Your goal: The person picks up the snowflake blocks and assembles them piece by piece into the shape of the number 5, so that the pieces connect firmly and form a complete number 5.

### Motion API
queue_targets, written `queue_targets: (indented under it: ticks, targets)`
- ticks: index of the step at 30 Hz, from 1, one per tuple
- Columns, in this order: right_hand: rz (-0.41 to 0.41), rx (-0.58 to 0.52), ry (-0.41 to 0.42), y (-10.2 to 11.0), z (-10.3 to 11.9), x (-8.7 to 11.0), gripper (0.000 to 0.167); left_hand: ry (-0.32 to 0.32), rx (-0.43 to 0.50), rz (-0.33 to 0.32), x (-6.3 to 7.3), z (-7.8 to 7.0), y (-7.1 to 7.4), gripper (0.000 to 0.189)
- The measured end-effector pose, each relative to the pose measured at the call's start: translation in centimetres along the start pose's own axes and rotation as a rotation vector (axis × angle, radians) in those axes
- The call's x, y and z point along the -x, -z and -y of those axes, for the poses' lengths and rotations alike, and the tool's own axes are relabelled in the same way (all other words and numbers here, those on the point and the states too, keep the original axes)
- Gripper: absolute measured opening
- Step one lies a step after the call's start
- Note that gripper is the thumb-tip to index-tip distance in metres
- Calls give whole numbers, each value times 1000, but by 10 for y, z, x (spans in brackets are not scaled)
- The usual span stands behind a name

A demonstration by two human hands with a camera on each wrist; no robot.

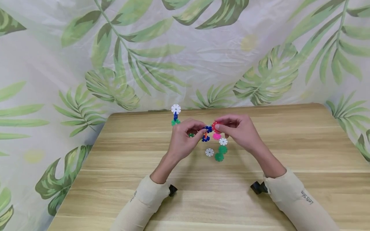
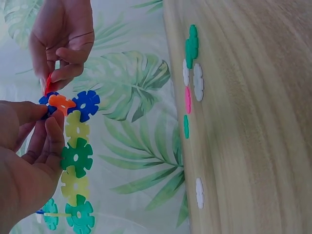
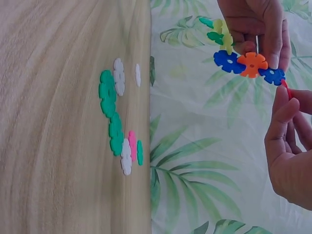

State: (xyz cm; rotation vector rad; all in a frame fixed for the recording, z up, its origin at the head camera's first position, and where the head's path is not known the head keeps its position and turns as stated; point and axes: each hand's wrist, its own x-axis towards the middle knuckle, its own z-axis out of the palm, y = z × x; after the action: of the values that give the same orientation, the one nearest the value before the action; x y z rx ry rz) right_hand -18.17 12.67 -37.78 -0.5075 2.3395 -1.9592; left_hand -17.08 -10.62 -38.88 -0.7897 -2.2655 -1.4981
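My left hand (image 1: 186, 137) pinches a blue snowflake disc (image 3: 271, 76) at the end of a chain of linked plastic discs. An orange disc (image 3: 252, 64) joins it to a second blue disc (image 2: 86, 106); yellow discs (image 2: 76, 186) and green discs (image 2: 77, 157) alternate below in the left wrist view. A red disc (image 1: 215, 126) is pinched between thumb and fingers of my right hand (image 1: 239, 131). Its edge meets the held blue disc; how deep the slots sit together is hidden. Beyond the left hand, a white disc (image 1: 175, 109) shows above small blue and green ones.
Loose discs lie on the wooden table (image 1: 130, 179) below the hands: white discs (image 1: 209, 152), green discs (image 1: 219, 157) and a pink disc (image 1: 217, 136). A leaf-patterned cloth (image 1: 208, 57) hangs behind the table's far edge.
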Motion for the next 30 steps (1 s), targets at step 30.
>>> queue_targets:
  ticks: [30]
  targets:
    - [33,-18,90,-3,-1,2,30,86,120,-7,2,-2,-2,6]
